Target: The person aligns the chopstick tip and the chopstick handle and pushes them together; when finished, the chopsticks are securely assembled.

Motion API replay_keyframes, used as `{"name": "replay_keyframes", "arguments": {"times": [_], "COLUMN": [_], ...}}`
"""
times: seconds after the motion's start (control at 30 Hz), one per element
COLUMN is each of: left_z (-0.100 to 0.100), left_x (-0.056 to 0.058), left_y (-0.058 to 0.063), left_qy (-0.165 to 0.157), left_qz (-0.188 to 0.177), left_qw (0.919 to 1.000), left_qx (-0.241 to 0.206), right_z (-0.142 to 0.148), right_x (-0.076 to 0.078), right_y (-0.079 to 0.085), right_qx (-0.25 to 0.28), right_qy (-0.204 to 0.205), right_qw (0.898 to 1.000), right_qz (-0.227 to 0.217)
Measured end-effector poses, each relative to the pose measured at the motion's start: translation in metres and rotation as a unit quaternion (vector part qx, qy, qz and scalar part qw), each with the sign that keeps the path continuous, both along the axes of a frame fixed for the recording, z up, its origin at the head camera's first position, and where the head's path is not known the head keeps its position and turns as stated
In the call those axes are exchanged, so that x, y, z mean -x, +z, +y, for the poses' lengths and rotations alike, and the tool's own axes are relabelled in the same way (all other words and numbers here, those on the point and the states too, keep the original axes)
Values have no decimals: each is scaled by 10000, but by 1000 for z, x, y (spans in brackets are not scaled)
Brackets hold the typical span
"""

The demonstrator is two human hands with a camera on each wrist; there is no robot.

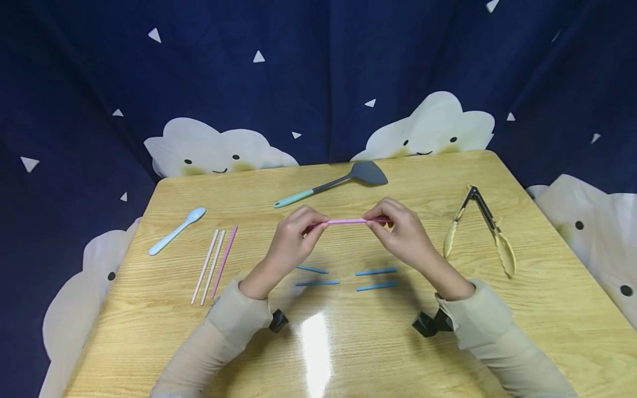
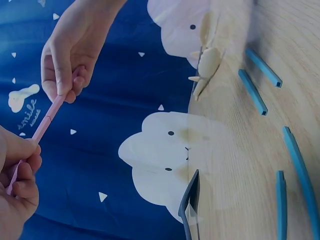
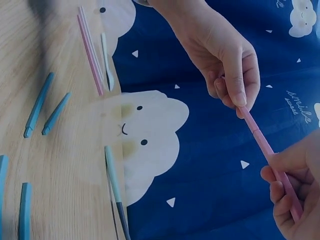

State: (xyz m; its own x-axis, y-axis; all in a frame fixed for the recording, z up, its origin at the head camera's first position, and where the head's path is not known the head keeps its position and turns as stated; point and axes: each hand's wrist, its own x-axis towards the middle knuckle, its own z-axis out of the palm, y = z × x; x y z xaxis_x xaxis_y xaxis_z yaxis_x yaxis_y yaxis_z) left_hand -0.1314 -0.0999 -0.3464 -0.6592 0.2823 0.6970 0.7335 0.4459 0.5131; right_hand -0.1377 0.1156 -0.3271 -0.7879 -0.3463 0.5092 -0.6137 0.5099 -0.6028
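Note:
Both hands are raised over the middle of the table with a slim pink stick [image 1: 345, 221] stretched level between them. My left hand [image 1: 290, 239] pinches one end between thumb and fingers. The other end is pinched by my right hand [image 1: 404, 234]. A fine seam crosses the pink stick [image 3: 256, 132] partway along, in the right wrist view. Beneath the hands, two short blue pieces [image 1: 317, 283] lie on the left and two more blue pieces [image 1: 376, 286] on the right. In the left wrist view, some blue pieces [image 2: 253, 92] show narrower ends.
Two white sticks [image 1: 213, 268] and another pink stick [image 1: 224, 262] lie to the left, beside a pale blue spoon [image 1: 176, 232]. A grey spatula [image 1: 368, 172] with a mint handle lies behind the hands. Spread tongs [image 1: 483, 207] rest at the right.

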Motion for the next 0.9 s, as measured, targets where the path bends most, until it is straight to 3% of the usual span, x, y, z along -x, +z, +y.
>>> {"name": "replay_keyframes", "arguments": {"times": [0.23,0.5,0.73,0.9], "left_z": [3,6,6,2], "left_x": [0,-6,-4,-5], "left_y": [-3,-11,-9,-4], "left_qy": [-14,-246,-136,-127], "left_qz": [170,-2,110,-70], "left_qw": [9997,9973,9990,9998], "left_qx": [-199,-698,-411,-129], "right_z": [0,1,1,3], "right_x": [-2,-9,-7,-4], "right_y": [4,7,6,4], "right_qx": [-66,-180,-157,-79], "right_qy": [2,-35,-19,87], "right_qw": [10000,9998,9998,9998], "right_qz": [-45,-81,-77,-167]}}
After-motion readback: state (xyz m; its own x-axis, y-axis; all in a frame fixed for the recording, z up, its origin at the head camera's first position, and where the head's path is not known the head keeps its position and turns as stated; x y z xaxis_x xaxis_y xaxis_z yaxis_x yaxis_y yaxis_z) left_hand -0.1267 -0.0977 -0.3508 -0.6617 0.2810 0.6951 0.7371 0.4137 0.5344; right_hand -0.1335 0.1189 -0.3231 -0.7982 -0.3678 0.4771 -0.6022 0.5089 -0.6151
